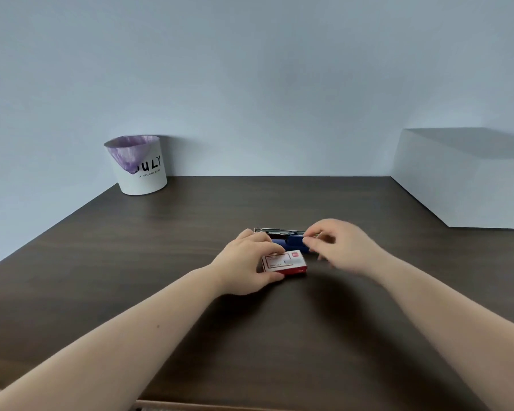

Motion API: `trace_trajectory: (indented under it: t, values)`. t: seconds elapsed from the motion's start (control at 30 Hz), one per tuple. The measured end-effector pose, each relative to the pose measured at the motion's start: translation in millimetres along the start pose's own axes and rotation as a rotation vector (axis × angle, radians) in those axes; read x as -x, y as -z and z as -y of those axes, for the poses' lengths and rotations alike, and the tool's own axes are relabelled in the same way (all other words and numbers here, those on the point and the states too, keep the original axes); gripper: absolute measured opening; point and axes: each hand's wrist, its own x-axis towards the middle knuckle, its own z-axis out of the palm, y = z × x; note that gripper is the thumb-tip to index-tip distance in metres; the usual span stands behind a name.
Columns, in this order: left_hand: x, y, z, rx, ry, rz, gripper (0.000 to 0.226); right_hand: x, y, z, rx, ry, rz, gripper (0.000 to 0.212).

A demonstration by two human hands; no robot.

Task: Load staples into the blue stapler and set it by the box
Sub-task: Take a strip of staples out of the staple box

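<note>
A small red and white staple box (284, 262) lies on the dark wooden table (161, 262). My left hand (247, 260) grips the box at its left end, thumb in front and fingers on top. Just behind the box lies the blue stapler (293, 242), opened so its metal staple channel (279, 231) shows along the far side. My right hand (343, 246) hovers at the stapler's right end with thumb and forefinger pinched together; something thin may sit between them, but it is too blurred to make out.
A white bin (140, 166) with a purple liner and black lettering stands at the table's back left against the wall. A large pale box-like block (463, 179) fills the back right corner. The table's near edge runs along the bottom.
</note>
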Motion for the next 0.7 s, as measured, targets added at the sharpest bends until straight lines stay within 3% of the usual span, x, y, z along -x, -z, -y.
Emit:
trace_trajectory:
  t: [0.1, 0.23, 0.47, 0.7]
  values:
    - [3.8, -2.1, 2.3, 0.11, 0.013, -0.046, 0.045, 4.8, -17.1, 2.7, -0.166, -0.165, 0.149, 0.02]
    - [4.6, 1.1, 5.0, 0.139, 0.024, -0.104, 0.044, 5.3, -21.6, 1.5, -0.545, -0.317, 0.162, 0.022]
    - [-2.6, 5.4, 5.7, 0.264, 0.035, -0.184, 0.04, 6.8, -20.9, -4.3, -0.793, -0.326, 0.145, 0.02]
    - [-1.6, 1.5, 0.4, 0.375, 0.046, -0.189, 0.039, 7.6, -23.2, -8.3, -0.836, -0.303, 0.13, 0.022]
